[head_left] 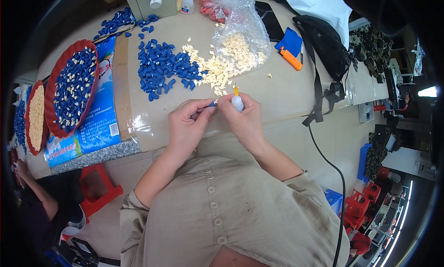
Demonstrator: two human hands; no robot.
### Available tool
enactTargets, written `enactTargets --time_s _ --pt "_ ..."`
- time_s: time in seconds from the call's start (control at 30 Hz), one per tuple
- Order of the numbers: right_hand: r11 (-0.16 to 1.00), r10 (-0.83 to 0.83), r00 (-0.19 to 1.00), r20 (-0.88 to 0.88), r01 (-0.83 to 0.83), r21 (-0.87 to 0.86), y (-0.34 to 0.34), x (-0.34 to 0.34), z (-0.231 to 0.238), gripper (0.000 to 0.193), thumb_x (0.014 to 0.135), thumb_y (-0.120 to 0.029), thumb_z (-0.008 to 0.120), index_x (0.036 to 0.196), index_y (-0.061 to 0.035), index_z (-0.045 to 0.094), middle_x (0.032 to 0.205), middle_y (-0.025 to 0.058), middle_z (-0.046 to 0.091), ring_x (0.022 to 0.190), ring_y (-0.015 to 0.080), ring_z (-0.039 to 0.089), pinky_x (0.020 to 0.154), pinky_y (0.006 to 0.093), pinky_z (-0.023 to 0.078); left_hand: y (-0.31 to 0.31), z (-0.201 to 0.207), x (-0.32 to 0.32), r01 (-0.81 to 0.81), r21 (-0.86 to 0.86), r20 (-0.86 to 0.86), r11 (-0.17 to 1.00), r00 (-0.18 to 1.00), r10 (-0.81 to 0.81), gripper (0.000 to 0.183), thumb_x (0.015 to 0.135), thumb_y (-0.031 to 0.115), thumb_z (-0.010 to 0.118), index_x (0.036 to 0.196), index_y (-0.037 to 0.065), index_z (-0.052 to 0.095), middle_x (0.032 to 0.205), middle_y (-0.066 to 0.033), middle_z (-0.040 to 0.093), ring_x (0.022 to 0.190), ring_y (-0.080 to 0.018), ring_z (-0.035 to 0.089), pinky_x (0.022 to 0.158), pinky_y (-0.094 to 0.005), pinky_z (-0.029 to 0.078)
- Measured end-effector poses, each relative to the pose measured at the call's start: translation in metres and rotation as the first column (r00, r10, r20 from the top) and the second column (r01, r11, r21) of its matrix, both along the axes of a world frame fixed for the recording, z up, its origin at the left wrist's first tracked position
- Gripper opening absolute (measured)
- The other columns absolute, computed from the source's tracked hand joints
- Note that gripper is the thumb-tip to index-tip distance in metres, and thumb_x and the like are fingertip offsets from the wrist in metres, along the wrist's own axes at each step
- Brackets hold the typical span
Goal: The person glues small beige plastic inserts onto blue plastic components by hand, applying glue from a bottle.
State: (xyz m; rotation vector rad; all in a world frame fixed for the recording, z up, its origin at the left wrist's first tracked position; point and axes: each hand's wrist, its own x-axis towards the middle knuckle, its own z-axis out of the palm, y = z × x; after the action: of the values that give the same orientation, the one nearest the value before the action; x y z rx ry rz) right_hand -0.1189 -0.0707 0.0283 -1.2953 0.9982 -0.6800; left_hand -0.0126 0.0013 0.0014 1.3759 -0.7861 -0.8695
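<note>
Over the table's near edge, my left hand [188,121] pinches a small blue curved piece [212,104] between thumb and fingers. Close against it, my right hand [245,121] holds a small white bottle [237,103] with a thin yellow nozzle pointing up. Its thumb and fingertips meet at the blue piece; whether they also pinch a cream bit there is too small to tell. Just beyond my hands lie a pile of blue curved pieces [159,66] and a heap of cream bits [213,75], which spills from a clear plastic bag [259,36].
On the left, a red scalloped tray [50,100] holds mixed blue and cream pieces. An orange-handled cutter [291,60] and a black strapped bag [326,47] lie to the right. Another white bottle [187,4] stands at the back. A co-worker's arm [39,193] shows at far left.
</note>
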Motion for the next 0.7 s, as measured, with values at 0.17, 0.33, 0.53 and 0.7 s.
enactTargets --time_s 0.17,0.33,0.53,0.7 --pt "0.997 0.073 0.989 -0.128 -0.077 -0.021 -0.008 -0.004 0.003 0.018 0.076 -0.014 0.059 0.073 0.0034 0.057 0.062 0.0011 0.054 0.058 0.0033 0.045 0.048 0.0196 0.037 0.001 -0.005 0.0 -0.028 -0.049 0.214 0.998 0.976 0.038 0.015 0.075 -0.005 0.056 0.089 -0.003 0.061 0.08 -0.0079 0.058 0.065 -0.0105 0.057 0.058 -0.0199 0.047" --pt "0.986 0.127 0.976 -0.179 -0.143 -0.081 -0.011 -0.006 -0.001 0.016 0.073 -0.013 0.059 0.072 0.003 0.057 0.061 0.0015 0.053 0.057 0.0038 0.045 0.048 0.0204 0.037 0.001 -0.007 -0.001 -0.027 -0.118 0.346 0.993 0.936 0.067 0.017 0.073 -0.008 0.056 0.087 -0.001 0.062 0.08 -0.0095 0.058 0.063 -0.0106 0.056 0.055 -0.0198 0.047" --pt "0.985 0.167 0.974 -0.151 -0.172 -0.021 -0.013 -0.003 -0.001 0.013 0.073 -0.011 0.058 0.071 0.0017 0.056 0.061 0.0012 0.053 0.058 0.0037 0.045 0.049 0.0203 0.037 0.0 -0.008 -0.001 -0.042 -0.134 0.33 0.99 0.94 0.084 0.019 0.07 -0.008 0.057 0.085 0.001 0.062 0.077 -0.0115 0.06 0.064 -0.0169 0.059 0.056 -0.0238 0.049" --pt "0.984 0.173 0.979 -0.111 -0.176 -0.016 -0.013 -0.003 -0.004 0.012 0.073 -0.011 0.058 0.071 0.0011 0.056 0.063 0.0011 0.054 0.06 0.0038 0.046 0.05 0.0199 0.038 0.001 -0.007 -0.001 -0.021 -0.126 0.312 0.992 0.948 0.059 0.019 0.071 -0.009 0.056 0.087 0.0 0.062 0.081 -0.0107 0.059 0.065 -0.0143 0.058 0.057 -0.0223 0.049"
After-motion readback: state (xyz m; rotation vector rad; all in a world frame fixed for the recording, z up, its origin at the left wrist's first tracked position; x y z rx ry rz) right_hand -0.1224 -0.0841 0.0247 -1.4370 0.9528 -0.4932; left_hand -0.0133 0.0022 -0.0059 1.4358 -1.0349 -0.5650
